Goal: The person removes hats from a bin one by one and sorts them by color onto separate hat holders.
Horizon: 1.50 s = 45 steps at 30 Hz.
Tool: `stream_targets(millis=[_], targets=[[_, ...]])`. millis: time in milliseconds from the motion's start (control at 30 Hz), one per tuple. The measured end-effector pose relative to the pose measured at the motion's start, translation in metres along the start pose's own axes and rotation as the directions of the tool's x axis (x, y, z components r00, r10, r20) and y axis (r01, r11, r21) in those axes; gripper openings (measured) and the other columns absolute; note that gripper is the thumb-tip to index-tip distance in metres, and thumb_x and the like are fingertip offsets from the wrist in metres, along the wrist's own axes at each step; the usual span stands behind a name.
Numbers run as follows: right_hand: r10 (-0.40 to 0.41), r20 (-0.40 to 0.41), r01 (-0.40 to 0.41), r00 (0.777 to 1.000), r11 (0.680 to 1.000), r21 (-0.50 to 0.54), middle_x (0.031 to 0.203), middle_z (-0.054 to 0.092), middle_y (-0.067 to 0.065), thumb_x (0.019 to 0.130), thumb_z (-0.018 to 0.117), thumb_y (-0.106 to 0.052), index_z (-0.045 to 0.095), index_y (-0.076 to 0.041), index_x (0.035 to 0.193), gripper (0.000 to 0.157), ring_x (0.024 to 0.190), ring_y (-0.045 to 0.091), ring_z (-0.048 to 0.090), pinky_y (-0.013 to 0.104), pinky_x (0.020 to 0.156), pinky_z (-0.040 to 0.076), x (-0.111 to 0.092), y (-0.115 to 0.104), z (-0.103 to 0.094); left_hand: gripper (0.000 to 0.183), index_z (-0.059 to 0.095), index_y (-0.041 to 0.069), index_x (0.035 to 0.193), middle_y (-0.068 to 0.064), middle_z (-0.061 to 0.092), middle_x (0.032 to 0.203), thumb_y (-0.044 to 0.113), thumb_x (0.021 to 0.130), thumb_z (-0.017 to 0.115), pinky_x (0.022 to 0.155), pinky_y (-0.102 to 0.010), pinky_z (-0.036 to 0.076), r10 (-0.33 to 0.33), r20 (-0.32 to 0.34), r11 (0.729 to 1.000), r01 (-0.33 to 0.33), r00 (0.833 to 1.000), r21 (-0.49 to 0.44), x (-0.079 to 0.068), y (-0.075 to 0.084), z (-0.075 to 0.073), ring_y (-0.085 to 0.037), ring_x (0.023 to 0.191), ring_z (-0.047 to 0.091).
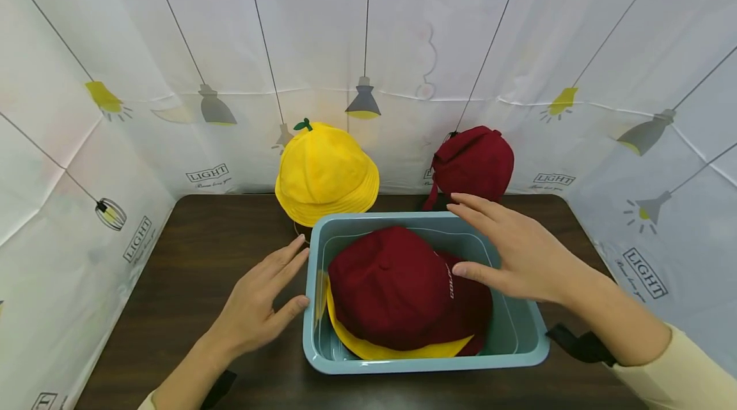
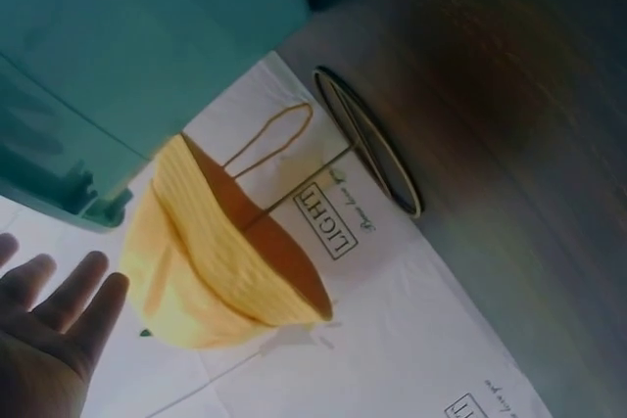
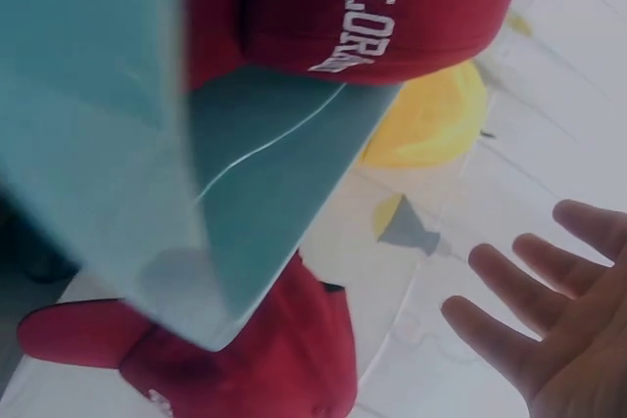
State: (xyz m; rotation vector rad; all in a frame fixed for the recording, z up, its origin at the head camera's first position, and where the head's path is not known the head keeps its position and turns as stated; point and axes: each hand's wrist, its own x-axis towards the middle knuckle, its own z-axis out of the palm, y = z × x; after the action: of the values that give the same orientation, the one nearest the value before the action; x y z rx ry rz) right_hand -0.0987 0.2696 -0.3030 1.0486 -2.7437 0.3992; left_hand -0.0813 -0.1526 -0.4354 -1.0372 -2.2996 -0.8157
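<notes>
A blue plastic bin holds a dark red baseball cap with white lettering. Under that cap shows the yellow brim of another hat, along with more dark red fabric. Beside the bin's left wall is my left hand, fingers extended; whether the thumb touches the rim I cannot tell. My right hand hovers over the bin's right side, fingers spread and holding nothing. Behind the bin, a yellow bucket hat with a green leaf hangs on a wire stand. Another dark red cap is at the back right.
The bin stands on a dark wooden table. A white curtain printed with lamps encloses the back and both sides. Black straps circle the wrists.
</notes>
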Motion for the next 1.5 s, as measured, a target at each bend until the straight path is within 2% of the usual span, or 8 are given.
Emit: stream_targets(millis=[300, 567, 800, 1500], targets=[[0.016, 0.075, -0.020, 0.997, 0.999, 0.048, 0.156, 0.052, 0.011, 0.090, 0.077, -0.050, 0.052, -0.011, 0.154, 0.078, 0.137, 0.033, 0.055, 0.062, 0.101, 0.052, 0.017, -0.010, 0.001, 0.069, 0.053, 0.000, 0.151, -0.017, 0.049, 0.159, 0.054, 0.110, 0.041, 0.123, -0.025, 0.028, 0.030, 0.007, 0.999, -0.030, 1.000, -0.020, 0.001, 0.001, 0.004, -0.030, 0.139, 0.055], [0.015, 0.136, -0.024, 0.991, 0.998, 0.063, 0.152, 0.056, 0.008, 0.091, 0.074, -0.056, 0.055, -0.011, 0.151, 0.077, 0.135, 0.031, 0.056, 0.059, 0.105, 0.051, 0.029, -0.016, 0.014, 0.067, 0.055, -0.001, 0.150, -0.016, 0.048, 0.159, 0.052, 0.110, 0.043, 0.122, -0.025, 0.029, 0.036, 0.018, 0.999, -0.036, 0.999, -0.031, -0.001, 0.002, 0.008, -0.030, 0.137, 0.056], [-0.015, 0.165, 0.007, 0.986, 0.999, 0.046, 0.149, 0.059, 0.007, 0.091, 0.073, -0.060, 0.057, -0.011, 0.149, 0.077, 0.130, 0.028, 0.060, 0.053, 0.104, 0.053, 0.038, -0.023, 0.024, 0.065, 0.056, -0.001, 0.149, -0.014, 0.050, 0.159, 0.050, 0.110, 0.044, 0.121, -0.023, 0.030, 0.026, 0.024, 0.998, -0.024, 0.999, -0.056, -0.003, 0.002, 0.010, -0.029, 0.136, 0.057], [-0.050, 0.226, 0.031, 0.973, 0.996, 0.088, 0.142, 0.062, 0.002, 0.084, 0.079, -0.062, 0.062, -0.015, 0.144, 0.079, 0.128, 0.023, 0.059, 0.049, 0.104, 0.054, 0.049, -0.034, 0.045, 0.061, 0.056, 0.001, 0.150, -0.012, 0.050, 0.159, 0.045, 0.109, 0.053, 0.120, -0.023, 0.032, -0.017, 0.040, 0.996, 0.020, 0.999, -0.082, -0.005, 0.003, 0.009, -0.027, 0.135, 0.058]])
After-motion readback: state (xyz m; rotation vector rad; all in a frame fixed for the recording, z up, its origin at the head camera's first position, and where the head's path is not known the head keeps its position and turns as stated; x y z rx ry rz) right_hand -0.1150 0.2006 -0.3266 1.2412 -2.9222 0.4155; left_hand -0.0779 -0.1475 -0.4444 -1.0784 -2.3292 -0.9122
